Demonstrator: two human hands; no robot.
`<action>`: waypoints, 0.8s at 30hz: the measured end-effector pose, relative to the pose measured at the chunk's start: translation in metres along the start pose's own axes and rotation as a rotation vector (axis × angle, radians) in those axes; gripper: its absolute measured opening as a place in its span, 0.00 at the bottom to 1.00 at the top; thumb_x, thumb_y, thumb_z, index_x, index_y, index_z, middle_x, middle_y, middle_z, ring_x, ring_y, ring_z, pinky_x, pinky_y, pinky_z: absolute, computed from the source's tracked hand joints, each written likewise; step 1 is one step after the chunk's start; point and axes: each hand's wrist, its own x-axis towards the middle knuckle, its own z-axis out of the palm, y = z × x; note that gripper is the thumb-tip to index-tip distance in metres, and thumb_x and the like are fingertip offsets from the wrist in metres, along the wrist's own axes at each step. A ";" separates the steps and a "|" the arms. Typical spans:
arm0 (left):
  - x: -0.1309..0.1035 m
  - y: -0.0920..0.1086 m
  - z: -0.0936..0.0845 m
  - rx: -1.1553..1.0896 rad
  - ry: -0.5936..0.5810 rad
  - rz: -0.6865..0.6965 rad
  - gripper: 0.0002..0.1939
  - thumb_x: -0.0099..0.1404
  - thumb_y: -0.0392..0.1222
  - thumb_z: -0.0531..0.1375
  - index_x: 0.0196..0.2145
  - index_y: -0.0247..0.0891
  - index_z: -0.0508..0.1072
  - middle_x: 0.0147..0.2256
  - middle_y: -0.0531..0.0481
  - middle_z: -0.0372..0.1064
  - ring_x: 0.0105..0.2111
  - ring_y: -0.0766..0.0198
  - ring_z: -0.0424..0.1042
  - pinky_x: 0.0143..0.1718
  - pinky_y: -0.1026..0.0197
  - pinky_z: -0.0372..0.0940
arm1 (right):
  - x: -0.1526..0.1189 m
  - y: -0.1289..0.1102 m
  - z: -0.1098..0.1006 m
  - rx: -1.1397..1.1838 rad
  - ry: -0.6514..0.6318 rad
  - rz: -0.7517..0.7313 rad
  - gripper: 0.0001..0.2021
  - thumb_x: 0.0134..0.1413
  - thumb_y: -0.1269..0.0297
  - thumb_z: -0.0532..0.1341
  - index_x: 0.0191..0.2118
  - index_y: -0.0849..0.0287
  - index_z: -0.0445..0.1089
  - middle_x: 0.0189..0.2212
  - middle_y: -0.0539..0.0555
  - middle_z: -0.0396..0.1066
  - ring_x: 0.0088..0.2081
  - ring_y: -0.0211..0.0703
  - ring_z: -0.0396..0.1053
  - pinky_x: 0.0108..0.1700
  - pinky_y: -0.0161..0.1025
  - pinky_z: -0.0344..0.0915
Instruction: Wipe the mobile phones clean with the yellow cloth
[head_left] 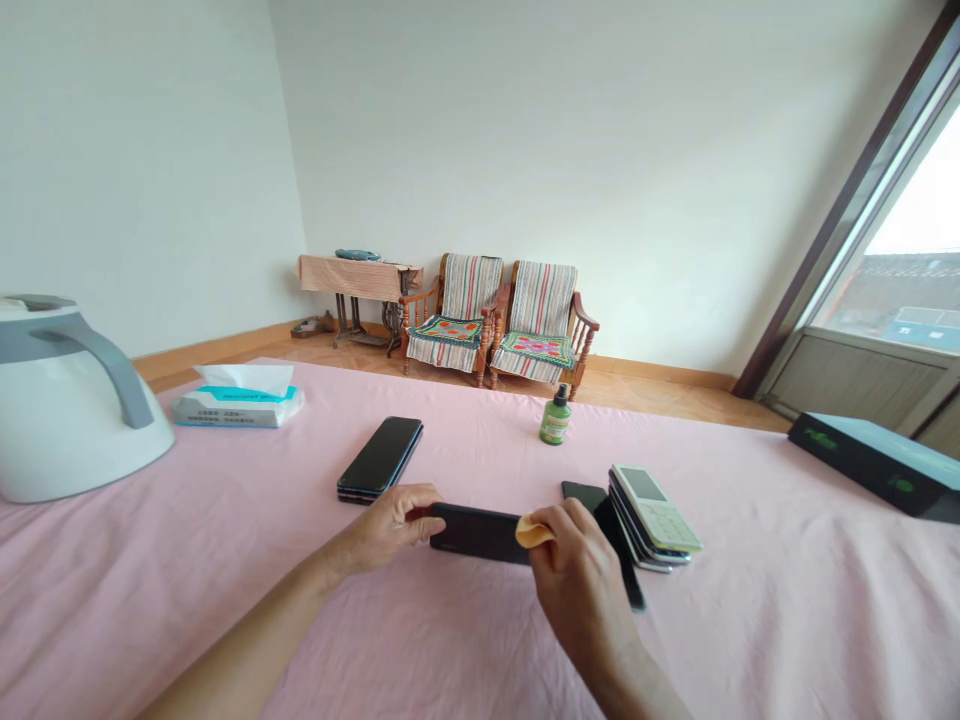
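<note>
A black phone (480,533) is held sideways above the pink cloth, its left end pinched between the thumb and fingers of my left hand (391,525). My right hand (574,560) is closed on a folded yellow cloth (531,532), which touches the phone's right end. Left of centre lies a neat stack of dark phones (381,455). Partly behind my right hand, another black phone (626,570) lies flat. Beside it is a stack of phones with a white keypad phone (656,508) on top.
A green spray bottle (555,418) stands beyond the phones. Tissues (238,400) and a white jug (71,410) are at the left; a black box (877,465) sits at the far right. Two chairs and a small covered table are against the wall.
</note>
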 end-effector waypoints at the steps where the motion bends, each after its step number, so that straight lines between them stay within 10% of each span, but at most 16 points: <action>1: 0.000 0.000 0.001 -0.001 0.006 -0.002 0.17 0.64 0.50 0.57 0.27 0.33 0.70 0.24 0.56 0.59 0.23 0.69 0.59 0.25 0.68 0.53 | 0.001 0.006 -0.004 -0.026 0.007 0.028 0.08 0.49 0.77 0.55 0.31 0.57 0.68 0.28 0.52 0.64 0.31 0.43 0.63 0.34 0.38 0.58; 7: -0.001 0.005 0.003 0.002 0.025 -0.002 0.18 0.64 0.51 0.57 0.25 0.33 0.70 0.24 0.56 0.59 0.23 0.69 0.58 0.26 0.68 0.52 | 0.002 0.013 -0.006 -0.098 0.026 0.052 0.09 0.48 0.78 0.55 0.31 0.58 0.69 0.28 0.52 0.63 0.31 0.44 0.64 0.34 0.39 0.58; 17: -0.001 -0.001 0.004 -0.010 0.001 0.008 0.25 0.63 0.61 0.55 0.30 0.33 0.71 0.24 0.55 0.59 0.23 0.68 0.59 0.24 0.68 0.53 | 0.009 -0.052 0.034 -0.154 -0.062 -0.138 0.13 0.46 0.83 0.55 0.32 0.58 0.68 0.30 0.55 0.66 0.34 0.46 0.64 0.33 0.39 0.60; 24: 0.000 0.002 0.004 0.021 0.007 0.008 0.20 0.64 0.55 0.56 0.26 0.34 0.70 0.22 0.56 0.59 0.23 0.68 0.59 0.24 0.68 0.53 | -0.005 0.000 0.002 -0.168 0.102 -0.020 0.11 0.49 0.80 0.53 0.33 0.59 0.69 0.29 0.54 0.64 0.33 0.44 0.64 0.36 0.39 0.60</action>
